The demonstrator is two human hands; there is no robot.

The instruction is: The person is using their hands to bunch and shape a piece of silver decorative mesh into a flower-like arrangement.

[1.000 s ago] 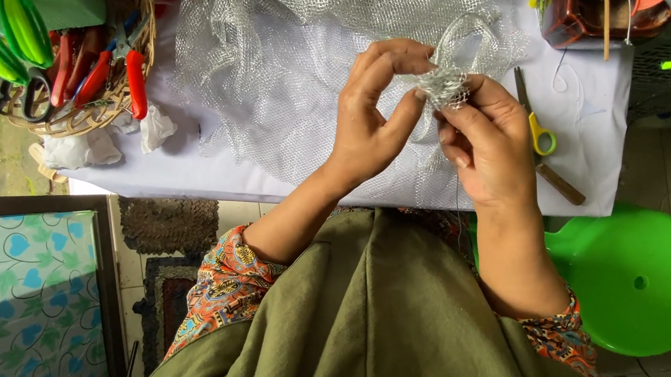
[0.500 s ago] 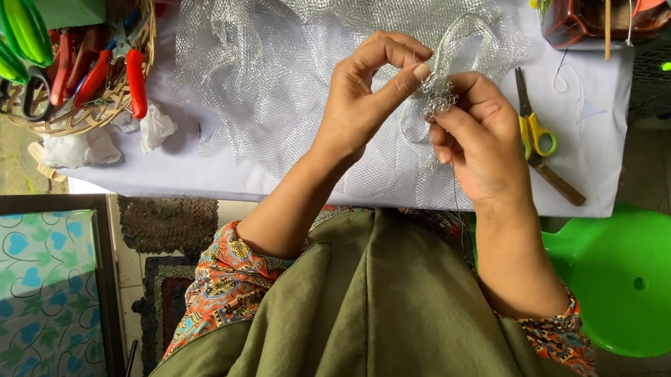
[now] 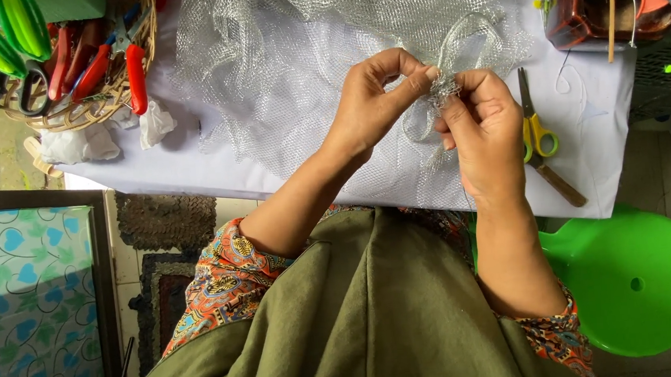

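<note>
Both hands meet over the white-covered table (image 3: 287, 168) — the left hand (image 3: 373, 103) and right hand (image 3: 485, 127) each pinch the same small gathered wad of silver mesh (image 3: 443, 90) between thumb and fingers. The loose silver netting (image 3: 304, 72) spreads behind it — yellow-handled scissors (image 3: 535, 131) lie just beside the right hand.

Your left hand (image 3: 373, 103) and right hand (image 3: 485, 127) meet over the table (image 3: 606, 114), pinching a gathered bit of mesh (image 3: 445, 88) between them. The rest of the mesh spreads behind and left of your hands. A basket (image 3: 108, 94) of tools sits at the far left; scissors (image 3: 534, 123) lie just right of your right hand. A stool (image 3: 633, 278) stands below the table edge, right of your lap.
</note>
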